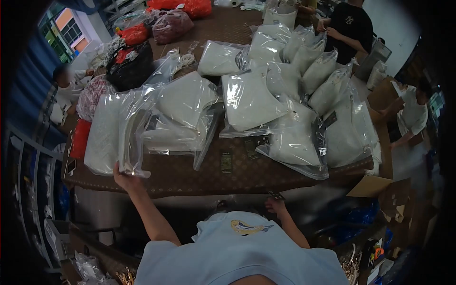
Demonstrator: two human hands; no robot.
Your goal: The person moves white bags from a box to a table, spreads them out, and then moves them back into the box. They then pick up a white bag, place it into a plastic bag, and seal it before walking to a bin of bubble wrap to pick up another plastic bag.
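Beside the left edge of the brown patterned desk (204, 179) was a person in white (66, 90). A phone-like item (71, 166) lay at the near left corner, with a red bag (80, 137) just behind it. Next came a large clear bag with white contents (103, 137), standing near the same corner. The left grip (126, 180) was closed on the lower end of a narrow clear plastic bag (134, 137) beside it, right at the near edge. Farther back on the left half sat a black bag (130, 69), and red bags (190, 7) lay by the far edge.

Plump white items in clear bags (183, 102) covered the left middle. Near the middle of the near edge lay 2 dark printed cards (226, 162). Just in front of that edge, off the desk, the right grip (274, 205) held a small dark item (275, 194) in narrowed fingers; its details were too small to tell.

More bagged white items (294, 142) filled the right half, some overlapping. A person in black (350, 28) stood by the far right corner, and another person in white (414, 111) was beyond the right edge. An open cardboard box (396, 197) was just outside the near right corner.
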